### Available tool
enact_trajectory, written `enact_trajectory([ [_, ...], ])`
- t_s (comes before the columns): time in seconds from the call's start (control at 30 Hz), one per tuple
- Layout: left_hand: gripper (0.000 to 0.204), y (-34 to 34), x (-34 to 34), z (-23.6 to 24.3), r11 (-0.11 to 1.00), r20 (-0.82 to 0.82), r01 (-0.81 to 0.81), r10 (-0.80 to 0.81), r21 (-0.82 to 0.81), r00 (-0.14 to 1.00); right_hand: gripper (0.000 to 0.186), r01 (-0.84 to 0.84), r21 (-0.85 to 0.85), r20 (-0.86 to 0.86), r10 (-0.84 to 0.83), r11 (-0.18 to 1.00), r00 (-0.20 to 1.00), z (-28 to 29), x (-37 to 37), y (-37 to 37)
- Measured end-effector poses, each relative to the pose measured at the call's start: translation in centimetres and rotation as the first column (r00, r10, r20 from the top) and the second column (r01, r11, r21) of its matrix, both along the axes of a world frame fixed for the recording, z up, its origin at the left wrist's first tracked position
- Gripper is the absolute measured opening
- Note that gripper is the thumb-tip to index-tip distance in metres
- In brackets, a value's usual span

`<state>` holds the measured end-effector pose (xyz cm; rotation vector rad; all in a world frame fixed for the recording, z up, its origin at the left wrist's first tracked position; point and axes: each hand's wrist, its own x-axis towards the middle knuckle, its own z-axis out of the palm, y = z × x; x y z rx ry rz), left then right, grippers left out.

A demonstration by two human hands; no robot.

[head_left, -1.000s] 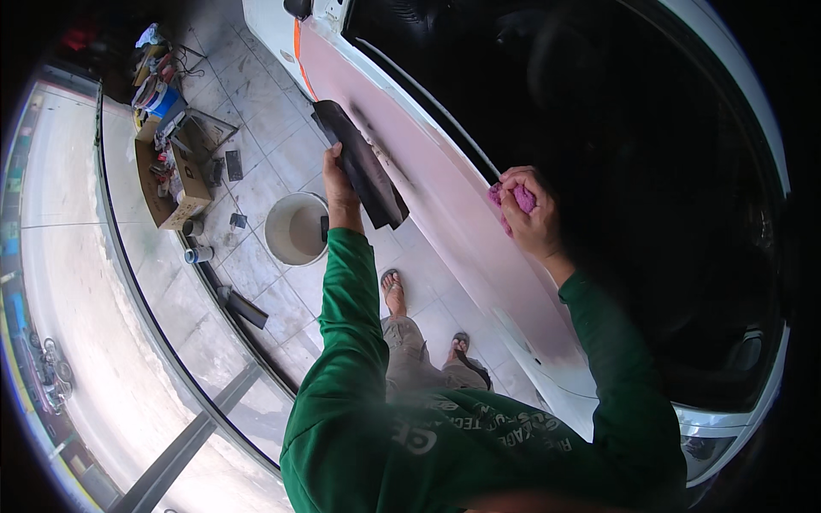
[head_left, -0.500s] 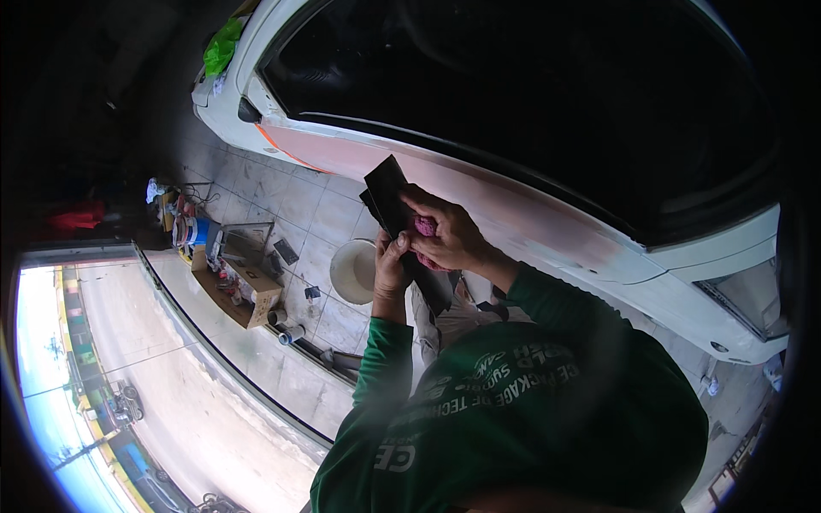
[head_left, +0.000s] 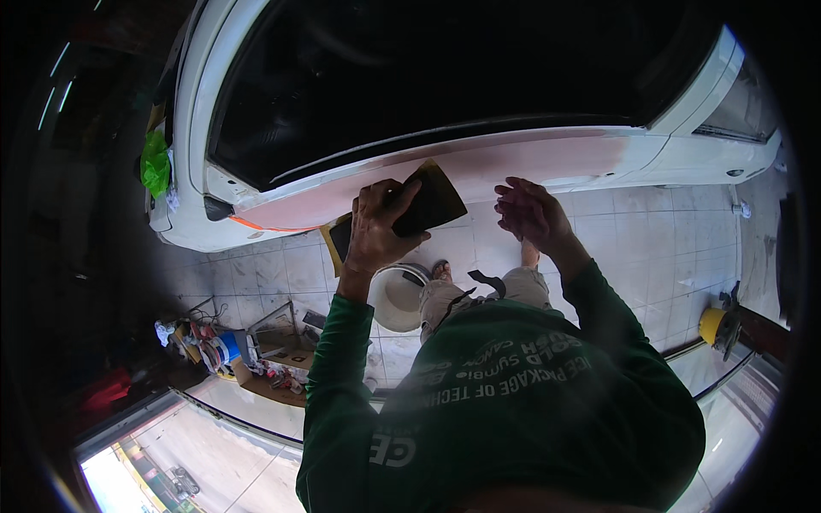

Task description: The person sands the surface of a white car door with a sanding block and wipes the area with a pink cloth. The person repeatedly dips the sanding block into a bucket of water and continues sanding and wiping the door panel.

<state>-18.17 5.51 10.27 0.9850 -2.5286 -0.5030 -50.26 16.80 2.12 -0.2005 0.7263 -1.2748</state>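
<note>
My left hand (head_left: 375, 227) is closed on a dark sheet of sandpaper (head_left: 438, 198) with a tan back, its thumb and fingers spread over the sheet. The paper is bent and sticks out on both sides of the hand, close in front of the car door. My right hand (head_left: 550, 227) grips a crumpled pink wad (head_left: 520, 209), whether sponge or cloth I cannot tell. Both hands are apart, just on my side of the white car's door panel (head_left: 505, 158), which has a dull pinkish coat on it.
A pale bucket (head_left: 398, 301) stands on the tiled floor by my feet. To the left are a cardboard box (head_left: 269, 383) with odds and ends and a metal frame. Green plastic (head_left: 155, 162) lies at the car's far left end. A yellow object (head_left: 711, 326) is at the right.
My hands have come apart: the right has moved right with the pink wad, while the left keeps the sandpaper. The view has turned, and the car door lies more level across it.
</note>
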Motion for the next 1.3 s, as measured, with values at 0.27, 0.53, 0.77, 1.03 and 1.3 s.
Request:
enact_trajectory([
  [0.27,0.087,-7.0,-2.6,-0.1,0.921,0.183,0.307,-0.267,-0.241,0.946,0.013,-0.021,-0.119,-0.755,-0.077,0.993,0.651,13.6,5.5,-5.2],
  [0.53,0.087,-8.0,-0.2,-1.5,0.908,0.273,0.291,-0.210,-0.300,0.939,0.027,0.015,-0.096,-0.939,-0.085,0.995,-0.334,13.6,1.0,-9.6],
  [0.77,0.094,-9.4,2.5,-2.2,0.859,0.265,0.349,-0.261,-0.375,0.928,0.022,0.212,-0.140,-0.958,-0.078,0.967,-0.276,19.9,-19.3,1.7],
  [1.03,0.092,-5.6,-12.9,-1.2,0.870,0.149,0.388,-0.358,-0.305,0.922,0.071,-0.243,0.217,-0.585,0.325,0.945,0.743,4.9,-9.3,0.8],
  [1.3,0.093,-7.6,-3.8,-1.3,0.926,0.109,0.279,-0.259,-0.254,0.960,0.043,-0.161,-0.007,-0.336,0.149,0.987,0.930,1.1,7.2,-9.7],
])
